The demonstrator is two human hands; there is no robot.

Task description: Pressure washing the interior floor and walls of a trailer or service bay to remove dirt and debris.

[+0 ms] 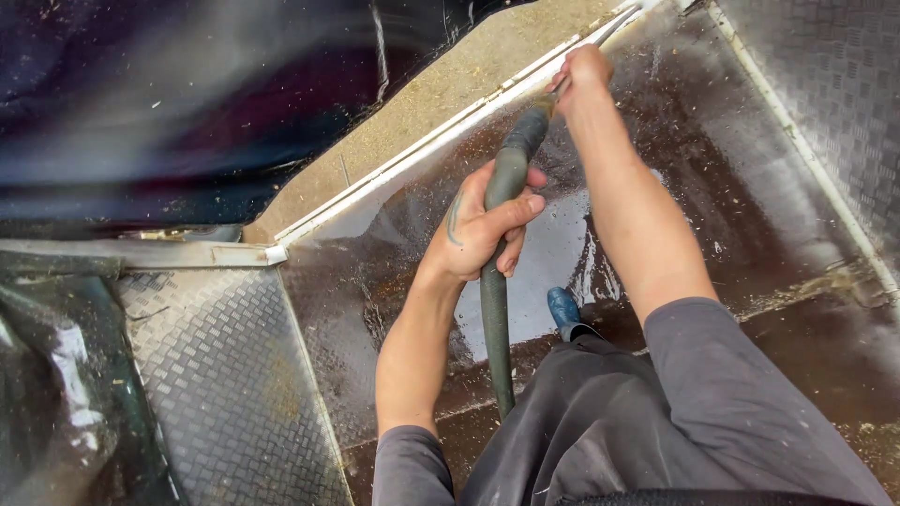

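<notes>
Where the white edge strip (422, 150) runs, left hand (478, 230) and right hand (583, 75) clenched around hose (497, 300), wet floor (712, 187) beyond

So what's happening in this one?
A person is gripping a dark green hose with both hands. The left hand holds it partway along, and the right hand grips the nozzle end, stretched out toward the white edge strip. The brown floor is wet and shiny, with bits of straw-like debris scattered on it. A blue shoe shows below the arms, and checker-plate panels flank the floor.
</notes>
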